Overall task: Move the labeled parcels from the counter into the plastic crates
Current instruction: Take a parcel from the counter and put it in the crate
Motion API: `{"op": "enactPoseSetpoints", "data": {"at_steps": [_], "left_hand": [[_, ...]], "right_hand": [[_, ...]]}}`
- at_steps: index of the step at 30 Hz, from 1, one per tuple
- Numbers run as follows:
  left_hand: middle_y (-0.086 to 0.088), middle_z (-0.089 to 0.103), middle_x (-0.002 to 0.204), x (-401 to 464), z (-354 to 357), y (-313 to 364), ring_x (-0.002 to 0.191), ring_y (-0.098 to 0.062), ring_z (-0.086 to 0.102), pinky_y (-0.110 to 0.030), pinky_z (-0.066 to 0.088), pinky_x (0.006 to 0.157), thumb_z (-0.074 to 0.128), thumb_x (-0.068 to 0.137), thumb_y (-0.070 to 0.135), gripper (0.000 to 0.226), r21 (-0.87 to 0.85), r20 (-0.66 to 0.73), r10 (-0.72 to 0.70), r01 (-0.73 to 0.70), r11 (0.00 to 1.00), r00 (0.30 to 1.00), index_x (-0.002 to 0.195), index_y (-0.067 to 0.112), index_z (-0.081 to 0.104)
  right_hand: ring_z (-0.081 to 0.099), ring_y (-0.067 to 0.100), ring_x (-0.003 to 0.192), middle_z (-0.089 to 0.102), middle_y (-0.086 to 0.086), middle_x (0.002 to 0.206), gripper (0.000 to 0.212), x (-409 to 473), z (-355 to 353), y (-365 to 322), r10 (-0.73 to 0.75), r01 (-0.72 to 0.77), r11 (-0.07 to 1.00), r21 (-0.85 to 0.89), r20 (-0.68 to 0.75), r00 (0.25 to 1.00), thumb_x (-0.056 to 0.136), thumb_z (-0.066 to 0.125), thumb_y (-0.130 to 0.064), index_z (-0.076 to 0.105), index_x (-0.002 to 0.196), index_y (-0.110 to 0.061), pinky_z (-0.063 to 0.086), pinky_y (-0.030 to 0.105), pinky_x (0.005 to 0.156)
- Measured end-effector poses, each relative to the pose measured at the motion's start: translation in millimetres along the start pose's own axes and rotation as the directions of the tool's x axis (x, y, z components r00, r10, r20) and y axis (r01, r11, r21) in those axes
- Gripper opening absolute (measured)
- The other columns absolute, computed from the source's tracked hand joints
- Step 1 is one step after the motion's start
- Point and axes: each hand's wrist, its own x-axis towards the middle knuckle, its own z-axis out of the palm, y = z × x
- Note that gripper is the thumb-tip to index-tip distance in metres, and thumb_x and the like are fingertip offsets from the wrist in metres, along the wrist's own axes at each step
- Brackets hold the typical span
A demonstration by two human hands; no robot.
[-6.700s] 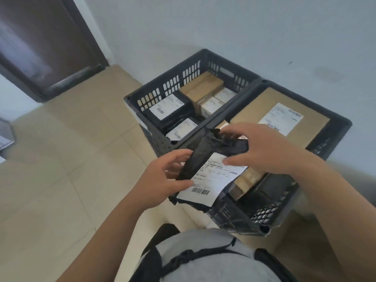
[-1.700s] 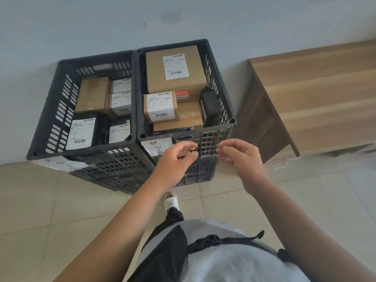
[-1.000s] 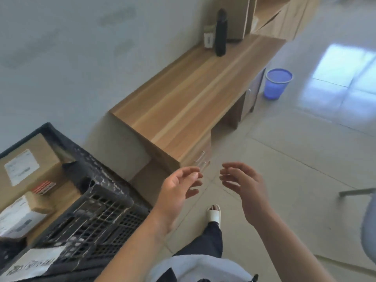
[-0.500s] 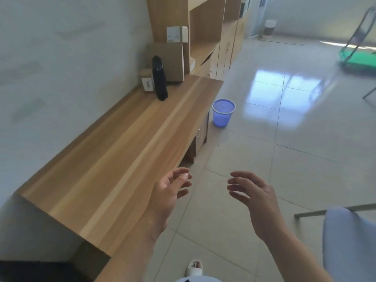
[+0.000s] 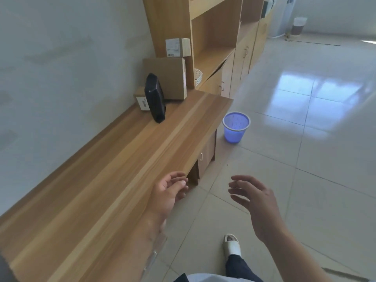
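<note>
Bare-skinned left hand (image 5: 169,193), at 6 o'clock just over the near edge of the counter (image 5: 114,180), palm up, fingers loosely curled, holding nothing and touching nothing. Right hand (image 5: 255,202), at 5 o'clock over the tiled floor (image 5: 305,139), fingers spread and relaxed, likewise empty. Change noted: a few seconds ago both hands gripped a black labeled bag above the crates; that bag is now delivered, the crates have left the view, and the gaze has swung along the counter toward what remains. Meaning for the task: one transfer is complete and the next pickup is probably starting. Remaining stock, all grouped at 11 o'clock at the far end of the counter, well apart from both hands: black parcel (image 5: 154,98), standing upright; small labeled box (image 5: 141,99), just behind it against the wall; large cardboard box (image 5: 166,79), upright against the shelving unit (image 5: 211,37); small white-labeled box (image 5: 178,47), resting on top of the large one. Also listed: blue wastebasket (image 5: 236,127) on the floor at 1 o'clock, beyond the counter's end.
</note>
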Motion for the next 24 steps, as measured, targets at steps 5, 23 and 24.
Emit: {"op": "enactPoseSetpoints", "data": {"at_steps": [5,23,24], "left_hand": [[-0.005,0.073,0.115,55.3,35.3,29.1,0.101,-0.014,0.068,-0.030,0.056,0.090,0.064,0.098,0.007,0.023,0.097,-0.093,0.021,-0.012,0.995,0.995,0.112,0.024,0.073],[-0.010,0.041,0.159,393.9,-29.1,149.1,0.139,-0.031,0.045,-0.044,0.041,0.102,0.081,0.088,0.037,0.085,0.478,-0.366,0.031,0.160,0.863,0.930,0.156,0.018,0.034],[-0.010,0.045,0.155,414.2,-35.0,159.5,0.136,-0.031,0.048,-0.042,0.042,0.102,0.082,0.086,0.038,0.086,0.499,-0.369,0.051,0.151,0.854,0.928,0.155,0.017,0.037]], "right_hand": [[0.071,0.015,0.075,0.075,0.007,0.081,0.019,82.6,-5.9,-44.4,0.043,-0.041,0.999,-0.022,0.133,0.990,0.096,0.059,0.000,0.077,0.094,-0.007,0.055,0.037,0.085],[0.069,0.025,0.084,0.075,0.010,0.084,0.018,268.4,42.6,-117.9,0.101,-0.066,0.978,-0.196,0.172,0.980,0.100,0.057,0.000,0.075,0.099,0.000,0.055,0.040,0.085],[0.069,0.025,0.084,0.075,0.011,0.085,0.018,277.1,48.5,-124.2,0.101,-0.062,0.975,-0.214,0.174,0.979,0.099,0.057,0.000,0.075,0.099,0.000,0.055,0.041,0.087]]}}
